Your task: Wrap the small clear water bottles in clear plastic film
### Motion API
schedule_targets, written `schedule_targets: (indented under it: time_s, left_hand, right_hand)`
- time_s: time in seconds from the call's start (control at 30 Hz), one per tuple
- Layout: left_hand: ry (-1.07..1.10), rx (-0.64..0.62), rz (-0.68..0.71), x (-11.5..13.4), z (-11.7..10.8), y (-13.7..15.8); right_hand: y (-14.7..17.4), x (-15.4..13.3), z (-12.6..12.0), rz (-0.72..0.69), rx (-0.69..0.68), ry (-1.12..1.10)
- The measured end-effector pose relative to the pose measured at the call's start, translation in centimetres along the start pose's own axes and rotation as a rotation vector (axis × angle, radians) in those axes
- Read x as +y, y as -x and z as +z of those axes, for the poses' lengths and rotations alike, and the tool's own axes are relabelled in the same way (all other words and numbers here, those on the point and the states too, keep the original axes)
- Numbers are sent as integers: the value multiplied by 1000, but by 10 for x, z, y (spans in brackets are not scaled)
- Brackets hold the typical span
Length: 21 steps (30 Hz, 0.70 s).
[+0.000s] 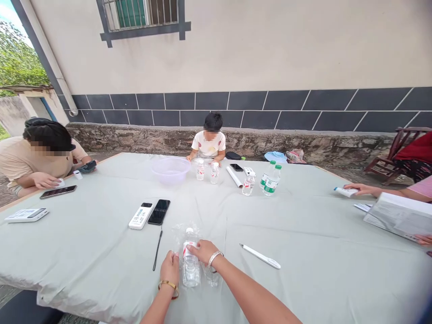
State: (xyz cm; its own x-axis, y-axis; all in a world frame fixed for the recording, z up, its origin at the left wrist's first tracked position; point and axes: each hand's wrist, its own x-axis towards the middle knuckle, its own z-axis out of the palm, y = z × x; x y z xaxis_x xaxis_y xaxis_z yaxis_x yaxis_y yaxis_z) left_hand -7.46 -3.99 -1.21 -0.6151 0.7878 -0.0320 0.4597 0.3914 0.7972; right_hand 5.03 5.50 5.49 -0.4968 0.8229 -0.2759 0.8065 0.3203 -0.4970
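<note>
A water bottle [191, 270] with a white cap and a red-and-white label stands upright near the front of the table, with crinkled clear plastic film [178, 231] around it. My right hand [204, 252], a silver bracelet at its wrist, closes on the bottle's upper part from the right. Just left of the bottle, my left hand [170, 267] has its fingers pinched together on the film's edge. Beneath my right wrist lies something clear, partly hidden; I cannot tell whether it is film or a second bottle.
A white pen [259, 256] lies to the right. A black phone [159, 212] and a white power bank [141, 216] lie ahead on the left. Farther off stand a lilac basin [171, 168] and several bottles [271, 181]. Other people sit left, opposite and right, one holding a white box [400, 216].
</note>
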Motion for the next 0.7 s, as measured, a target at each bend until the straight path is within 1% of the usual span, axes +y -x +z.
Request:
schedule_targets:
  time_s: [0.1, 0.17, 0.23, 0.37, 0.4, 0.47, 0.53, 0.6, 0.63, 0.7]
  left_hand:
    - [23, 41, -44, -6, -3, -2]
    - [68, 46, -57, -8, -5, -2]
    - [121, 52, -61, -10, -6, -2]
    - [180, 90, -43, -14, -9, -3]
    - [189, 90, -43, -14, -9, -3]
    - [205, 71, -38, -12, -10, -3]
    - [231, 36, 0, -6, -9, -2]
    - [265, 27, 58, 2, -8, 2]
    - [278, 36, 79, 7, -7, 3]
    - [281, 66, 88, 12, -6, 6]
  right_hand:
    - [-2, -4, 6, 4, -58, -8]
    - [-4, -7, 10, 16, -60, -29]
    - [-6, -9, 13, 57, -66, -75]
    - [-7, -6, 13, 148, -130, -206]
    - [-6, -4, 11, 149, -126, -218]
    - [0, -3, 8, 120, -74, -178]
    - [7, -5, 5, 78, 12, -70]
    - [15, -10, 3, 37, 86, 51]
    - [17, -13, 3, 21, 103, 92]
    - [20, -15, 3, 6, 86, 114]
